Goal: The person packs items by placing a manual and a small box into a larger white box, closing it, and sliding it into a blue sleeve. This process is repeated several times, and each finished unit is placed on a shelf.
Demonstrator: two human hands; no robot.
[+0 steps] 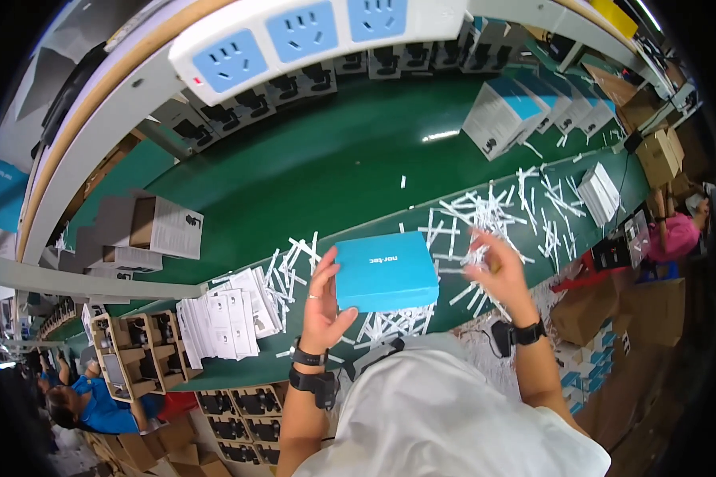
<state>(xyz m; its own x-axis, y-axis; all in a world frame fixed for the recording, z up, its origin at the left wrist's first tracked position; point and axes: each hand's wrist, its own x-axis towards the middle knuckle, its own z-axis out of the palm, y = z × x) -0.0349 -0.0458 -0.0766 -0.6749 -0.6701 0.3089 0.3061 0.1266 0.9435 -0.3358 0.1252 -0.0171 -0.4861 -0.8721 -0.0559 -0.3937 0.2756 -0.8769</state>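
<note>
A closed blue box with white lettering on its lid lies on the green bench in front of me. My left hand grips its left side, fingers along the edge and thumb at the near corner. To the right of the box, my right hand hovers at a heap of white paper strips. Its thumb and forefinger are apart, with white strips showing between them; whether any is touched cannot be made out. More strips lie under and in front of the box.
Left are stacked printed sheets and cardboard trays with black parts. Blue-and-white boxes stand far right, near a stack of white leaflets. A power strip hangs overhead. Co-workers in blue and pink sit at either side.
</note>
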